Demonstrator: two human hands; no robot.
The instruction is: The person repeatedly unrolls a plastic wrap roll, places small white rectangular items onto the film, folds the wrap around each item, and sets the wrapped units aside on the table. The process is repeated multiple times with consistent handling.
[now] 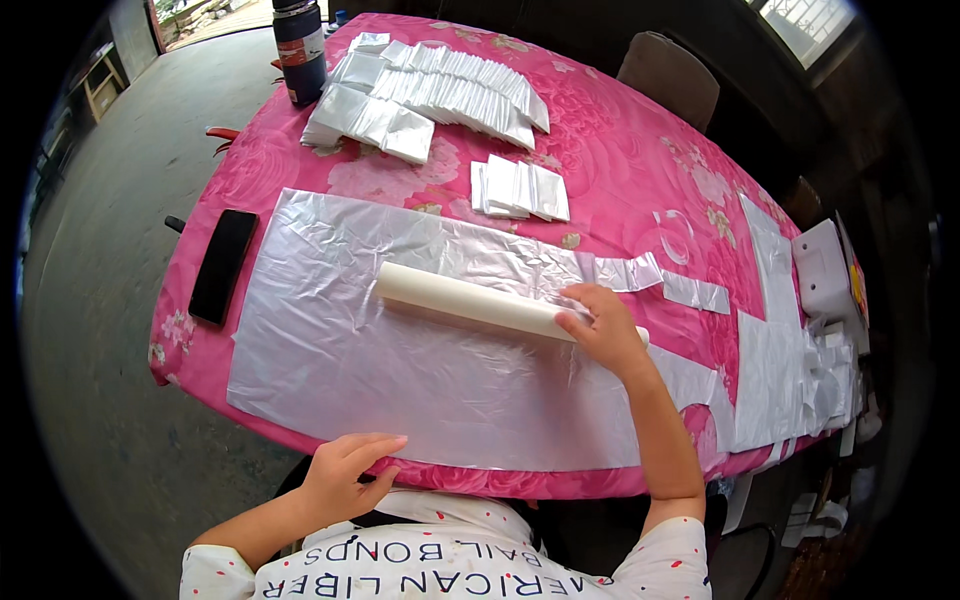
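A translucent silvery plastic carrier bag (pixel 320 350) lies spread flat across the near part of the table, its handle strips toward the right. Across its middle rests a long white tube (pixel 460 298), slanting down to the right. My right hand (pixel 603 325) grips the tube close to its right end, with thumb and fingers on either side. By the table's front edge is my left hand (pixel 350 475), fingers stretched out and thumb apart, holding nothing. Its fingertips are at the bag's near edge; whether they touch it I cannot tell.
Folded bags in rows (pixel 440 90) lie at the far left, a smaller stack (pixel 520 190) nearer. A black phone (pixel 223 267) is left of the spread bag, a dark bottle (pixel 299 55) at the far left edge. More flat bags (pixel 768 375) cover the right end. A chair (pixel 668 80) stands behind.
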